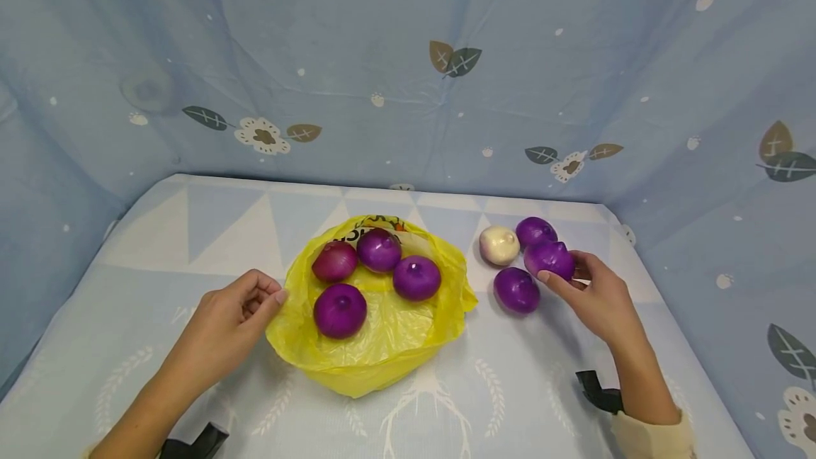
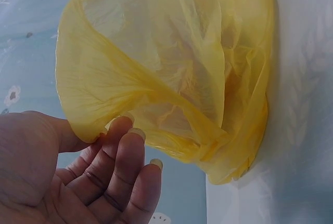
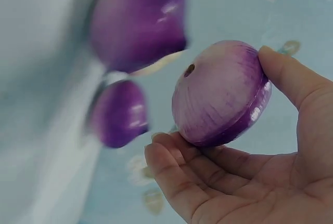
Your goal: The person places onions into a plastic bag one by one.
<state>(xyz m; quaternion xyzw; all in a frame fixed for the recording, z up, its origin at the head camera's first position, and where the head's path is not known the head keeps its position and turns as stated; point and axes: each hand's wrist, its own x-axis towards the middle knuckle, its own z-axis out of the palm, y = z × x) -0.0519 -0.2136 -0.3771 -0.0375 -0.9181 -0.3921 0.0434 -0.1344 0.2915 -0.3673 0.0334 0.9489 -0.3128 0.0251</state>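
Note:
A yellow plastic bag [image 1: 382,360] lies spread wide on the table, with several purple onions inside, among them a darker red one [image 1: 334,261]. My left hand [image 1: 229,321] pinches the bag's left rim between thumb and forefinger; the left wrist view shows the pinched yellow film [image 2: 130,89] up close. At the right, my right hand [image 1: 596,292] grips a purple onion [image 1: 549,259] between thumb and fingers. In the right wrist view that onion [image 3: 221,96] shows a pale side with a small dark hole, held off the table.
Beside the gripped onion sit a whitish onion [image 1: 499,245], a purple onion [image 1: 535,231] behind it and another purple onion [image 1: 516,291] in front. A patterned cloth covers the table [image 1: 510,402]. Blue printed curtain [image 1: 382,91] hangs behind and at both sides.

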